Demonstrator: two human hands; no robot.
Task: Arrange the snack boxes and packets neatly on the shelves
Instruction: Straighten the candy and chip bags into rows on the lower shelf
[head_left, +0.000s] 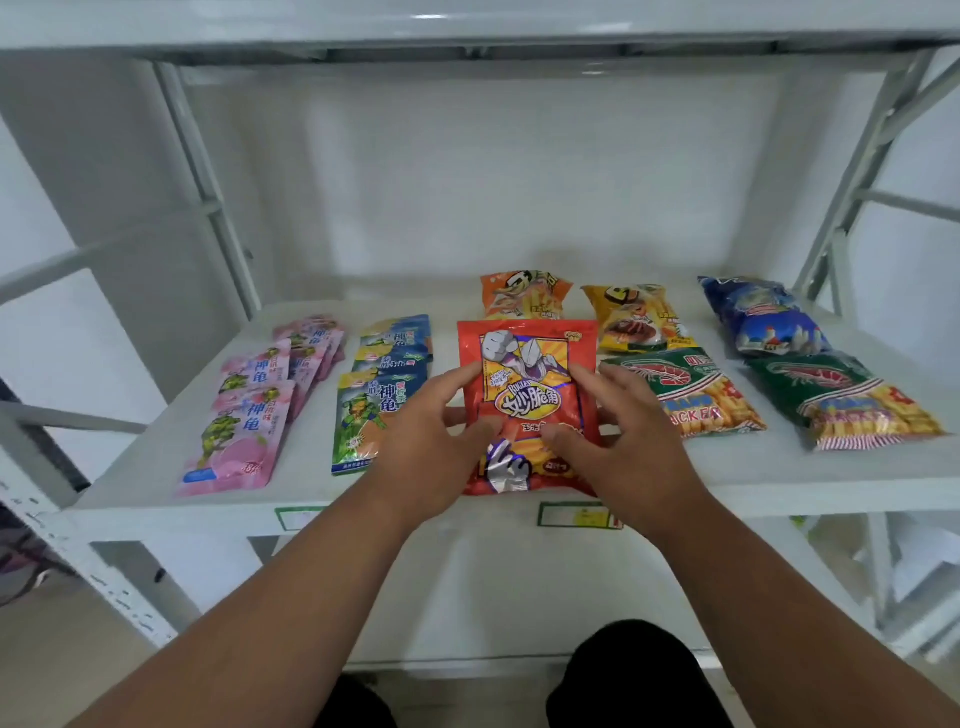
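Observation:
A red snack packet (527, 364) lies flat at the front middle of the white shelf (779, 478). My left hand (431, 447) holds its left edge, thumb on top and fingers along the side. My right hand (618, 441) holds its right edge the same way. Behind it lies an orange packet (522, 293). To the left lie blue-green turtle packets (382, 384) and pink turtle packets (260, 405). On the right are a yellow packet (636, 317), two green shrimp-cracker packets (685, 389) (841, 397) and a blue packet (763, 317).
The shelf's white metal uprights (208, 192) (852, 176) stand at the back corners, with another shelf board (467, 31) overhead. Green price labels (579, 515) sit on the front edge. A lower shelf (493, 597) is beneath. My dark-clothed knees (631, 675) are at the bottom.

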